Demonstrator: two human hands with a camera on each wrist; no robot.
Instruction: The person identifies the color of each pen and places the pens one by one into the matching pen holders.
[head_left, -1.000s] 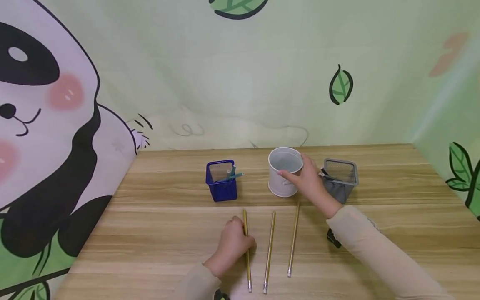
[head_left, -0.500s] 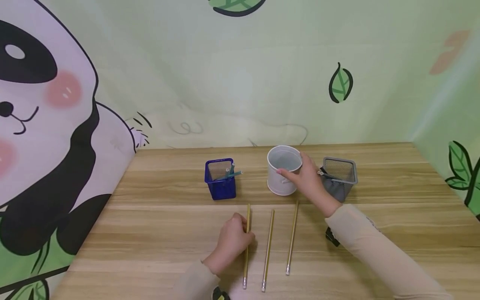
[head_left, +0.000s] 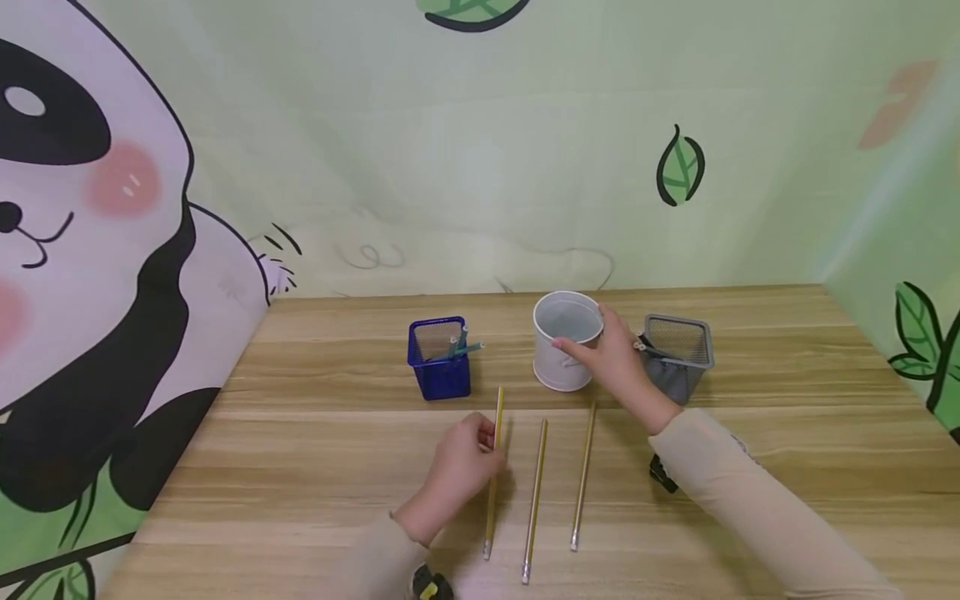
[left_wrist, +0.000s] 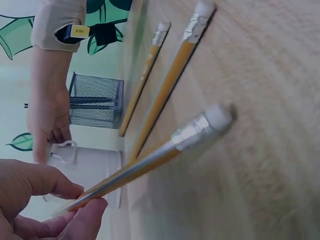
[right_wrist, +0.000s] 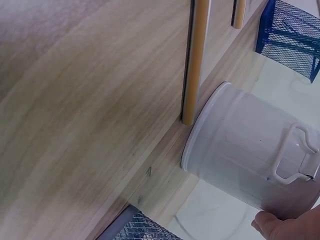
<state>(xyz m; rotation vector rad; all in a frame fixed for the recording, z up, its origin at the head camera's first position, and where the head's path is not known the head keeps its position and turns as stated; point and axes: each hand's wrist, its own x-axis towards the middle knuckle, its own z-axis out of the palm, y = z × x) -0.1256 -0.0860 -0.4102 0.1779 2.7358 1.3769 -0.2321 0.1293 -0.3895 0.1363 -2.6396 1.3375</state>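
My left hand point(head_left: 461, 462) pinches a yellow pencil point(left_wrist: 135, 167) between thumb and fingers. Its far end is raised off the table, and its eraser end sits low, near or on the wood. To its right lie two more yellow pencils, a middle pencil point(head_left: 535, 500) and a right pencil point(head_left: 583, 479), side by side on the table. My right hand point(head_left: 621, 358) grips the rim of a white metal bucket point(right_wrist: 250, 145), thumb on the near side; the other fingers are partly hidden behind it. The bucket stands upright, and a small handle shows on its side.
A blue mesh pen holder point(head_left: 444, 379) with several teal sticks stands left of the bucket. Right of it, behind my wrist, is a grey mesh pen holder point(head_left: 686, 367) with dark pens inside. The wooden table point(head_left: 300, 483) ends at a printed green backdrop point(head_left: 450, 167).
My left hand has picked up the left pencil's far end and moved it forward, slightly towards the bucket. The right hand and the bucket have stayed in place.
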